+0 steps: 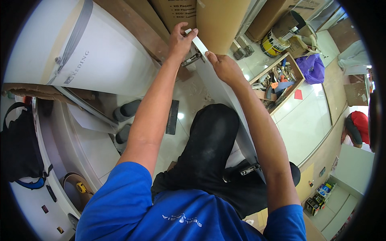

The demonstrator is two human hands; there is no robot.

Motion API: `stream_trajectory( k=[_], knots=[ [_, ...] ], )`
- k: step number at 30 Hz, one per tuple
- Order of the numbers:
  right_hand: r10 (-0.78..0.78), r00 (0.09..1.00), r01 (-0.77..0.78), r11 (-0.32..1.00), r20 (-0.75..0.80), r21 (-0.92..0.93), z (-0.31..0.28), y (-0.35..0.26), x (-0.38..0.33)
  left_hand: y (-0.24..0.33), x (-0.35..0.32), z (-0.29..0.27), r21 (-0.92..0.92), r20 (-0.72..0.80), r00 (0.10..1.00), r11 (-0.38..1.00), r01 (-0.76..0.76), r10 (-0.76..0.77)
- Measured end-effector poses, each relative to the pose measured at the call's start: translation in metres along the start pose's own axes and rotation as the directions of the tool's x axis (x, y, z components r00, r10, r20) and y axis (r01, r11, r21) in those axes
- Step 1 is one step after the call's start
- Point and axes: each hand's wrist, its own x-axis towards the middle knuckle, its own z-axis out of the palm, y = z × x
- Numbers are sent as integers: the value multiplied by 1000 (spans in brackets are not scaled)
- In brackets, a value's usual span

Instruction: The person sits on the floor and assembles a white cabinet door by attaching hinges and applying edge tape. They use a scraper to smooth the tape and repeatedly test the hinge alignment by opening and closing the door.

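Note:
A long white cabinet door [217, 82] stands on its edge, running from near my lap away to the far end. My left hand [181, 43] grips its far corner, thumb and fingers on either side. Farther down the same panel, my right hand [226, 69] is closed over the edge, thumb on top. Just below my left hand a metal hinge [191, 60] is fixed to the door. A second hinge [250, 169] sits at the near end, beside my right forearm. My knee in black trousers rests against the panel; part of the door is hidden behind my right arm.
To the right is a wooden tray [298, 71] of hand tools, with a paint can [275, 43] and purple bag [311, 68] nearby. Dark slippers [130, 109] lie left. Cardboard [219, 24] stands ahead. A person in red [359, 126] bends at far right.

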Motion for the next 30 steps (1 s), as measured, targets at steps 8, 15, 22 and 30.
stream_trajectory(
  k=[8,15,22,30],
  knots=[
    [1,998,-11,989,-68,-147,8,-6,13,-20,25,5,22,-101,994,999,-28,30],
    [-58,967,19,987,-249,-158,13,-13,10,-18,44,17,373,-276,959,927,48,61],
    [-66,970,53,997,-234,-63,-20,6,-18,26,30,-24,-300,125,833,779,550,-539],
    [43,983,-94,955,-180,-281,-30,28,-78,36,-1,4,-166,418,825,861,482,-381]
  ],
)
